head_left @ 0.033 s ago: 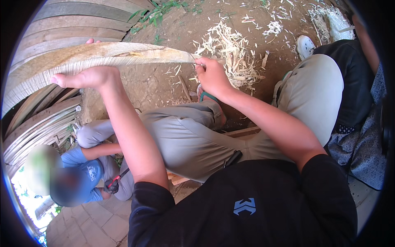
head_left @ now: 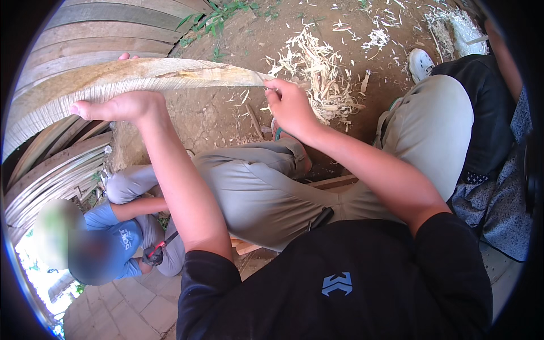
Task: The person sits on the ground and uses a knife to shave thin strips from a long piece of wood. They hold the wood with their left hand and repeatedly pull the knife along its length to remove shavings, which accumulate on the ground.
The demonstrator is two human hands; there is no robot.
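A long pale wooden board (head_left: 170, 72), curved in this view and rough along its lower edge, stretches from the left rim to a narrow end near the middle. My left hand (head_left: 122, 106) holds it from below, thumb out along the near side and fingertips showing beyond the far edge. At the narrow right end, my right hand (head_left: 292, 105) is closed in a pinch. Its fingers touch or nearly touch the tip; what they hold, if anything, is too small to make out.
Pale wood shavings (head_left: 323, 73) lie heaped on the dirt ground. Wooden planks (head_left: 107, 25) lie at the far left, with stacked strips (head_left: 54, 164) nearer. A person in a blue shirt (head_left: 116, 241) sits at left; another person's dark-clothed leg (head_left: 481, 107) is close on the right.
My right hand has shifted slightly left along the board's narrow end. My left hand and the board look unmoved.
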